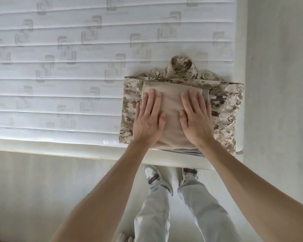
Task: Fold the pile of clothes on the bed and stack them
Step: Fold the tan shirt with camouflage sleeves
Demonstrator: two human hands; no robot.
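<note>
A folded tan garment (171, 105) lies on top of a folded desert-camouflage jacket (229, 109), whose collar points away from me. A grey layer (184, 151) shows under the tan piece at its near edge. The stack sits at the near right corner of the white mattress (59, 75). My left hand (148, 119) rests flat on the left half of the tan garment, fingers spread. My right hand (194, 117) presses flat on its right half. Neither hand grips any cloth.
The quilted mattress stretches left and away from the stack. Its near edge (77, 151) runs across the view, and its right edge is just past the jacket. Pale floor (278, 84) lies to the right and below, where my legs and shoes (152, 173) stand.
</note>
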